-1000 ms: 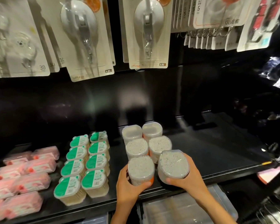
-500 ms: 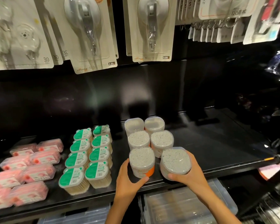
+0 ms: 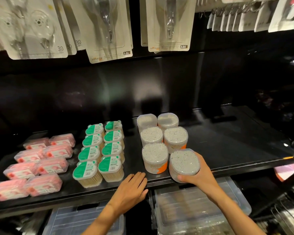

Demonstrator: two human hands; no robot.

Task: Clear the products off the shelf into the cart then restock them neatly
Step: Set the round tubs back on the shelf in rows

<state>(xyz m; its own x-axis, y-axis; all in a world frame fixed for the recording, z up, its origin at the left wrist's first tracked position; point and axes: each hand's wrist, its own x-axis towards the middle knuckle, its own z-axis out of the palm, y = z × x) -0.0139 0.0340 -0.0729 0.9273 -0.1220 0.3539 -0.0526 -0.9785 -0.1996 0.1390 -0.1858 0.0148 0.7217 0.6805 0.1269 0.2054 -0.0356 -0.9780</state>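
R hand [image 3: 199, 173] grip wraps cotton-swab tub [image 3: 184, 162]; L hand [image 3: 132, 189] flat, released, on shelf [image 3: 227, 150]; hanging cards [image 3: 109, 39] read "3.0".

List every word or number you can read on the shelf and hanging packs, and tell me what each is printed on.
"3.0" on the hanging hook card at the left.
"3.0" on the card behind it.
"3.0" on the black tag of the centre hanging card.
"3.0" on the black tag of the right hanging card.
Green tub labels, pink box labels: too blurred to read.

Clear glossy plastic tubs [image 3: 184, 163] hold cotton swabs on a smooth, glossy black shelf [image 3: 227, 146].
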